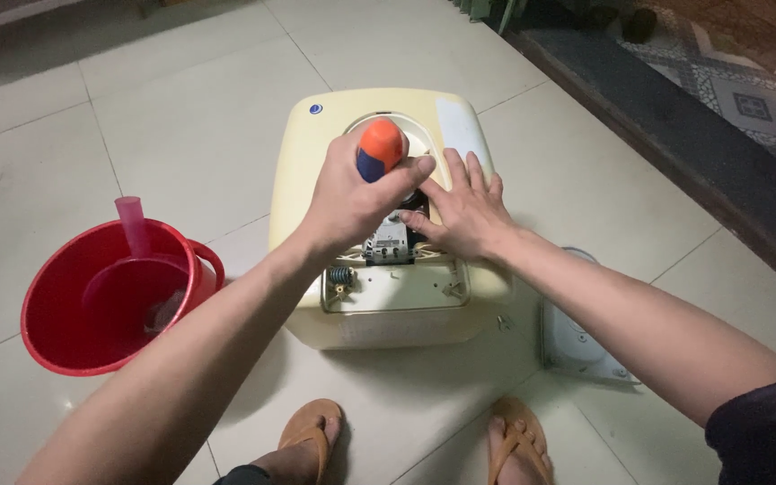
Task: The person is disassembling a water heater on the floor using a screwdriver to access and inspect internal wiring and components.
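Hands first: my left hand [352,193] is wrapped tight round the orange and blue handle of a screwdriver [379,149], held upright with its shaft pointing down into the cream-coloured appliance [316,180] that lies on the tiled floor [181,108]. My right hand [464,211] is flat and spread, fingers apart and gripping nothing, pressing on the casing just beside the tool, its fingertips touching the grey part [388,247] in the opened compartment.

I judge the step in hand to be work on a fastener inside that open bay, where a small coiled piece [341,275] and wiring show near the edge closest to me. The tip is hidden under my left hand, so I cannot tell whether it sits in a screw head.

From here, the next move seems to call for steady downward pressure along the shaft, the driver kept square to the casing, and the right hand bracing so the body does not slide on the smooth tiles.

Toward the floor's left edge stands a red bucket [47,350] with a pink-handled scoop [132,224] in it, well apart from the appliance. A pale cover panel [577,346] lies flat just beside the appliance on the right, a small screw [502,321] between them. My sandalled feet [312,440] are at the near edge.
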